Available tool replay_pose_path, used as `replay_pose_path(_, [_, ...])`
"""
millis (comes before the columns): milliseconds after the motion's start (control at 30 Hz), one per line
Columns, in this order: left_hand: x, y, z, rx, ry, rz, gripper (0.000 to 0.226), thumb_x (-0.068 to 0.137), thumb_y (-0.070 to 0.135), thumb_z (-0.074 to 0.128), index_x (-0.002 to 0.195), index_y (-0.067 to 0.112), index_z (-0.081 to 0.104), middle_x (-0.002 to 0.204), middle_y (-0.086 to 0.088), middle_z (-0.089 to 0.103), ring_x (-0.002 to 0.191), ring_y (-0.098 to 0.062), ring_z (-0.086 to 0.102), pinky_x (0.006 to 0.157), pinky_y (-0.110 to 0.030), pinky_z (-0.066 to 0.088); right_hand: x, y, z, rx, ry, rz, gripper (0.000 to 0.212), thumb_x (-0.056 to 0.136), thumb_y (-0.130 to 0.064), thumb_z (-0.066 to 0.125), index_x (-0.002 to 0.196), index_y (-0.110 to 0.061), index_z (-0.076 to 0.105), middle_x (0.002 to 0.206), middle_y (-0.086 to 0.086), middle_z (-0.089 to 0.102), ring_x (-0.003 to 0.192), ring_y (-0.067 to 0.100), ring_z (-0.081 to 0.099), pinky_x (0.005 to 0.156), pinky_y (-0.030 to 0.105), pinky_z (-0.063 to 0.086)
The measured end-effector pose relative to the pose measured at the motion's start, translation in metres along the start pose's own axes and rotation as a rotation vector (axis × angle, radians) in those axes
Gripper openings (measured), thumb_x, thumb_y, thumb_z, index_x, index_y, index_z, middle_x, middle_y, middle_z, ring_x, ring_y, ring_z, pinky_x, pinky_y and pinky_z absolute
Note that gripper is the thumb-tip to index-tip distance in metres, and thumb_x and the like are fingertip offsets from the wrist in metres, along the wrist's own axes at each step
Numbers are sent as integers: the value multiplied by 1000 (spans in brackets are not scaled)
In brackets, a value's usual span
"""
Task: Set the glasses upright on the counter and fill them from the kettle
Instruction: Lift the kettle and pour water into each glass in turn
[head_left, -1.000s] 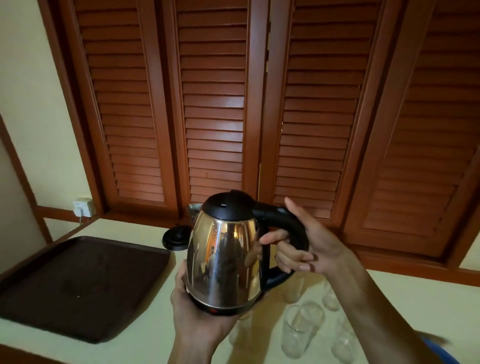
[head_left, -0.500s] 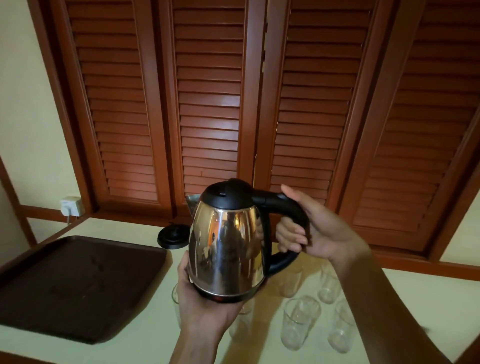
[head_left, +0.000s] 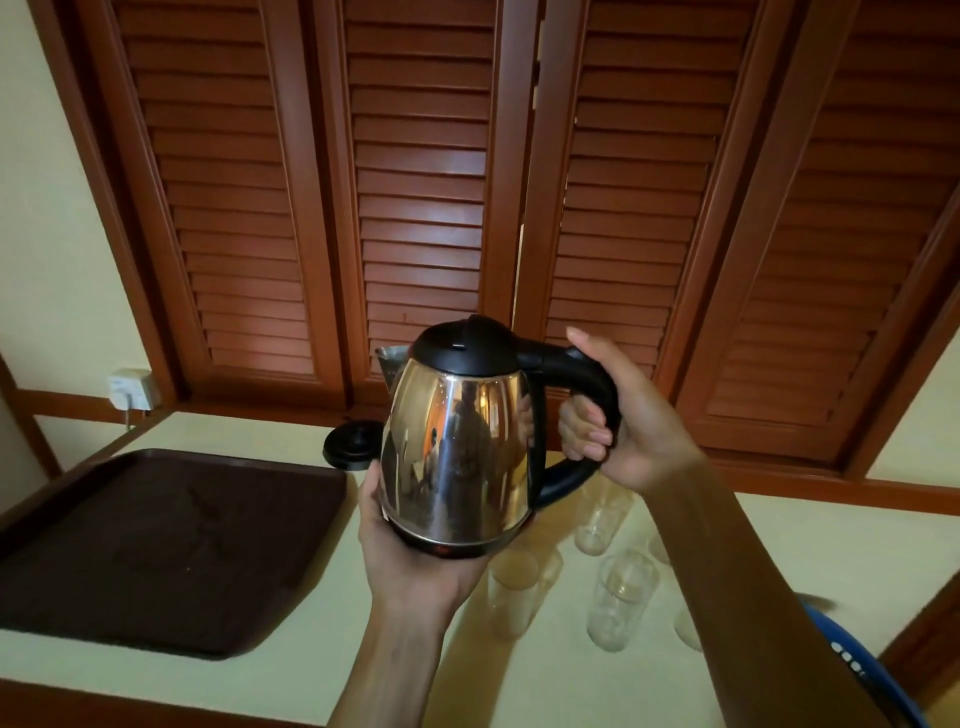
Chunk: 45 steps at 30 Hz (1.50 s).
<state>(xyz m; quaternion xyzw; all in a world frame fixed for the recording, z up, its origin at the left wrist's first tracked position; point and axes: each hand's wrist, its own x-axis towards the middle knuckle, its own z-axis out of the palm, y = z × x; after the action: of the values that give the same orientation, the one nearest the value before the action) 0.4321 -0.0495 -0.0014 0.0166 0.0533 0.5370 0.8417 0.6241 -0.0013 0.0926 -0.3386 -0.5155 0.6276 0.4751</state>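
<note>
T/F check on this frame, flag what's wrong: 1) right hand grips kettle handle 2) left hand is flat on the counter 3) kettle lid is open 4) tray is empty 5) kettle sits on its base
1) True. The right hand grips the black handle of the kettle.
2) False. The left hand holds the kettle from underneath, above the counter.
3) False. The black lid is closed.
4) True. The brown tray holds nothing; the glasses stand on the counter beside it.
5) False. The kettle is held in the air; the black base lies on the counter behind it.
</note>
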Motion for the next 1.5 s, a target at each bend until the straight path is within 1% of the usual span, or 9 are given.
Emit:
replay_pose_path(167, [-1,8,-5,38,41,43,66,85,64,65,137,24,67,142,-26,61,133,-54,52,115,-70,31,2,-3,-14,40,-203,108,58,92,-51,66,123,-2,65,66,15,70,62,27,66,79,43,50])
replay_pose_path(267, [-3,9,-3,71,56,40,64,86,65,63,135,24,68,141,-25,62,132,-53,53,113,-67,36,3,2,-16,-17,-211,47,57,96,-54,58,83,-1,77,48,10,54,50,27,56,73,42,51])
replay_pose_path(367, [-5,4,-3,84,62,43,62,86,65,62,134,26,69,140,-25,63,132,-54,53,105,-72,41,1,5,-6,-30,-155,28,71,99,-56,50,44,-11,54,38,6,42,40,23,48,62,37,43])
replay_pose_path(633, [-5,3,-5,68,72,56,63,85,62,65,135,25,67,139,-26,63,133,-54,52,107,-73,38,-6,16,13,37,150,-54,57,90,-54,61,41,-25,63,36,-3,34,31,12,32,58,41,11])
replay_pose_path(800, [5,4,-12,123,32,23,63,89,59,61,138,19,67,146,-24,58,141,-49,46,122,-62,26,-6,16,11,71,220,-80,51,90,-50,68,46,-27,66,38,-3,36,32,12,33,47,32,20])
replay_pose_path(933, [9,18,-17,425,42,85,56,103,51,50,146,17,58,148,-17,58,142,-37,50,121,-52,35,-7,10,4,99,266,-55,51,90,-51,69,45,-28,66,39,-4,36,33,11,32,50,32,19])
replay_pose_path(1167, [17,65,-39,1594,331,588,34,103,34,58,135,23,65,134,-1,68,126,-16,63,106,-43,52,-11,9,-14,52,312,-42,52,89,-53,68,45,-27,65,38,-5,36,31,11,32,43,28,20])
replay_pose_path(1333, [17,77,-61,2018,297,377,60,82,39,84,137,26,62,143,11,54,133,-11,45,110,-36,40,-13,15,-24,52,333,-26,38,86,-52,73,60,-26,66,39,-5,38,30,10,32,38,24,21])
replay_pose_path(1500, [20,68,-90,2048,389,318,92,64,39,97,142,24,50,142,3,57,128,-20,55,107,-39,50,-13,25,-32,50,355,-20,29,81,-49,79,85,-23,69,43,-4,39,32,9,33,35,21,23])
